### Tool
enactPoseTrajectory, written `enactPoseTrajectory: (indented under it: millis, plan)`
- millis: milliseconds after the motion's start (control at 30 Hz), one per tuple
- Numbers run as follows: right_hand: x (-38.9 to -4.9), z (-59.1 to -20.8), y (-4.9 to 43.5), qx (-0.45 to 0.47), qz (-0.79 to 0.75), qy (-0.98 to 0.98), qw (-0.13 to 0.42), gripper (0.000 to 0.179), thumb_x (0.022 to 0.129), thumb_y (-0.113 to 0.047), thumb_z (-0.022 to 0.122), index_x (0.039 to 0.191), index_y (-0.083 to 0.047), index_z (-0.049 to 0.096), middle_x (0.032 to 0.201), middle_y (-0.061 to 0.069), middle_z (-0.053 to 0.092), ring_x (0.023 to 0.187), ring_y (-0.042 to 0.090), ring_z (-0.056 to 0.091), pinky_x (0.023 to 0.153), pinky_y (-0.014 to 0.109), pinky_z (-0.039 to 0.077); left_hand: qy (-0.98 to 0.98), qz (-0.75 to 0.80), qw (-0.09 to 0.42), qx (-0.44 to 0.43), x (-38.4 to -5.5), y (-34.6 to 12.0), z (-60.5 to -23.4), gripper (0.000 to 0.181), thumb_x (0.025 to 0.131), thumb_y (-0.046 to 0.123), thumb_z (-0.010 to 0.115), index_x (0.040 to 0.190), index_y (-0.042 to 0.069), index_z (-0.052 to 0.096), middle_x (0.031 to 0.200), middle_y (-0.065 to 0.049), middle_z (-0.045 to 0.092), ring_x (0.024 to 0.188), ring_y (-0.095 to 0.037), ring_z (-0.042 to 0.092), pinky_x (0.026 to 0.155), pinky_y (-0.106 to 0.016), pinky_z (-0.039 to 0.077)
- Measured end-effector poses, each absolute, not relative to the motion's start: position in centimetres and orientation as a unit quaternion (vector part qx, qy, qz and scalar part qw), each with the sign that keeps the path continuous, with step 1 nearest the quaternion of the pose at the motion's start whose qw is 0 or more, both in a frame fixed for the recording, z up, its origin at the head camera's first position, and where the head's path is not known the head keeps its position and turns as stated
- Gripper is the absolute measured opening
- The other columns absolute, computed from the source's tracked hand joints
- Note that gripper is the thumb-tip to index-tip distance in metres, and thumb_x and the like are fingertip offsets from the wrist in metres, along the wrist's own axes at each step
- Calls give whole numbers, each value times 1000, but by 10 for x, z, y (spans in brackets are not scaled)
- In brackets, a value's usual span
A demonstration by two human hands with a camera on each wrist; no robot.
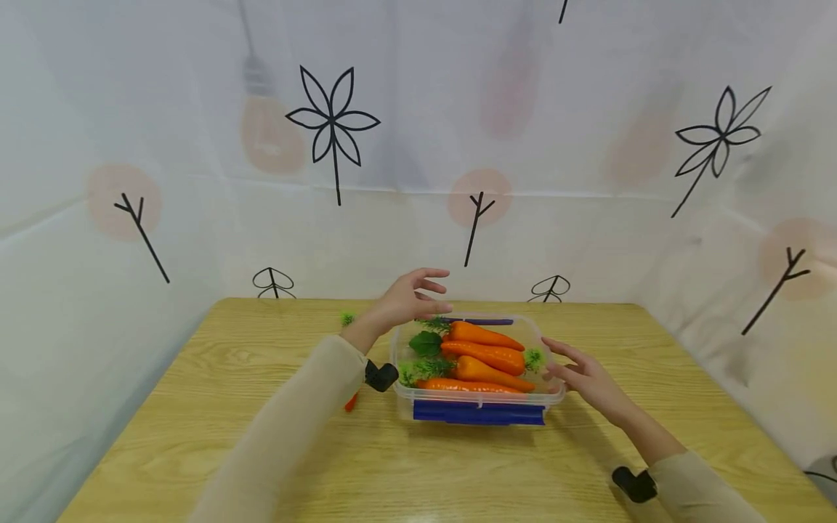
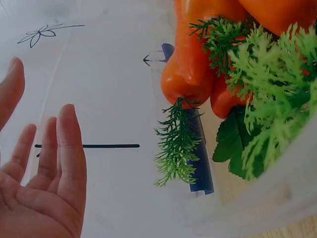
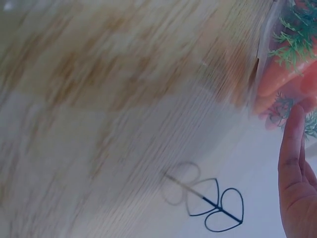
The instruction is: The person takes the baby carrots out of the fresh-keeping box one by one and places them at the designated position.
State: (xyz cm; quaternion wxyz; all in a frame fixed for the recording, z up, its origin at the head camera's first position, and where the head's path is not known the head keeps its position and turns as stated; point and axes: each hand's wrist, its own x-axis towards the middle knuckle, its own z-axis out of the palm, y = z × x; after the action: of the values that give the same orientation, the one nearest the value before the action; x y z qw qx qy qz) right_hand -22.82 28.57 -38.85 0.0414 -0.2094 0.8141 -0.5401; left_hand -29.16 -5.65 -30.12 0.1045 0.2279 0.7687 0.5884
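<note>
A clear plastic container (image 1: 484,397) with dark blue clips (image 1: 479,412) stands on the table. Several orange carrots (image 1: 482,356) with green leafy tops (image 1: 426,343) lie in it. My left hand (image 1: 408,298) is raised over the container's back left corner, fingers spread and loosely bent, with nothing in them. In the left wrist view its palm and fingers (image 2: 49,173) stand apart from the carrots. At the container's right side is my right hand (image 1: 591,381), its extended fingers at the wall and rim. The right wrist view shows those fingers (image 3: 292,148) against the clear side.
To the left of the container lies another thing with a green top (image 1: 348,319) and a red-orange tip (image 1: 351,402), mostly hidden behind my left forearm. The wooden table (image 1: 418,472) ends at a white patterned cloth (image 1: 392,240) behind it.
</note>
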Motion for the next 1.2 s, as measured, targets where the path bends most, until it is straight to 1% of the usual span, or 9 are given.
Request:
enactPoseTrajectory:
  millis: [167,267,367,467,667,800,967,1100,1200]
  plan:
    - [-227,-388,287,-209,-534,818,39,53,98,-13,48,143,7,26,137,33,32,88,26,63,68,33,53,782,544,111,285,-299,-46,-305,58,82,14,72,135,20,48,121,-7,53,102,-20,58,82,-34,51]
    - [-228,-388,289,-205,-534,819,41,54,98,-14,48,143,7,26,136,32,33,84,28,63,68,34,53,789,515,115,315,-304,-40,-307,59,81,16,74,134,20,49,120,-4,54,102,-18,57,80,-31,51]
    - [-228,-390,291,-201,-535,819,44,55,98,-16,48,143,6,26,137,31,33,82,32,62,67,34,53,793,492,128,336,-308,-35,-307,58,81,14,74,133,20,50,121,-4,54,104,-20,56,79,-30,51]
    - [-229,-391,292,-199,-535,820,45,55,99,-16,48,143,6,26,138,31,32,84,33,61,67,34,53,796,467,147,355,-310,-29,-305,57,82,11,73,134,17,49,124,-7,53,107,-23,55,81,-30,51]
    - [-228,-391,292,-204,-535,819,43,54,99,-15,48,144,4,27,140,32,28,89,28,62,67,35,53,806,410,192,381,-316,-16,-307,57,82,8,72,134,13,49,127,-12,51,112,-28,52,86,-29,48]
    - [-227,-392,290,-202,-537,818,43,53,99,-15,48,144,3,28,141,31,28,92,28,61,68,34,53,809,384,227,383,-318,-8,-310,57,82,7,72,134,12,48,129,-12,50,116,-31,50,87,-28,48]
    - [-228,-392,289,-207,-539,815,49,54,99,-15,47,144,4,26,140,32,28,94,28,61,68,33,53,818,353,254,377,-317,-3,-313,57,81,4,71,134,10,49,129,-11,50,116,-29,51,86,-29,48]
    - [-228,-391,289,-198,-536,819,45,53,99,-16,48,144,4,27,139,30,31,92,25,62,67,34,53,823,330,261,382,-318,2,-315,54,81,3,71,131,12,52,128,-9,51,118,-26,49,91,-29,45]
    - [-229,-391,289,-196,-536,820,45,53,99,-16,48,144,3,27,140,30,30,94,26,61,68,33,53,825,306,266,393,-319,5,-315,55,81,3,71,131,9,51,129,-8,51,118,-24,48,93,-29,43]
